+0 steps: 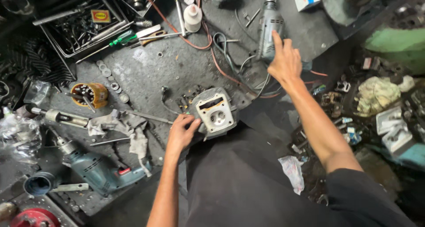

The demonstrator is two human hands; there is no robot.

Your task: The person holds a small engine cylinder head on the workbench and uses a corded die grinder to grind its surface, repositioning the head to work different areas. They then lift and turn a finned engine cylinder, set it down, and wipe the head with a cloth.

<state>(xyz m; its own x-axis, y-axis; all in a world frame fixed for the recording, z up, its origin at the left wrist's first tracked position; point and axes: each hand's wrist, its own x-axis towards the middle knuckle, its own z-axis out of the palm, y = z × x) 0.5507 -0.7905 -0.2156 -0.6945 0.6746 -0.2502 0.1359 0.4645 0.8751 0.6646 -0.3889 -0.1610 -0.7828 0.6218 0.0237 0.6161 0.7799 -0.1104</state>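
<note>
A grey metal engine cylinder head [215, 110] with a flat pale face and round ports lies on the dark floor in front of my knees. My left hand [181, 132] rests against its left edge, fingers curled on it. My right hand [285, 61] reaches forward and lies on the body of a grey corded grinder tool [268, 28] that lies on the floor, fingers partly spread over it. Its grey cable loops between the tool and the engine part.
A blue-green electric drill [99, 169] lies at lower left beside a dirty rag [128, 129]. A metal tray of tools [82, 28] sits upper left, a yellow tin of bits [90, 94] near it. A white bottle [192, 17], screwdrivers, and loose parts clutter the right.
</note>
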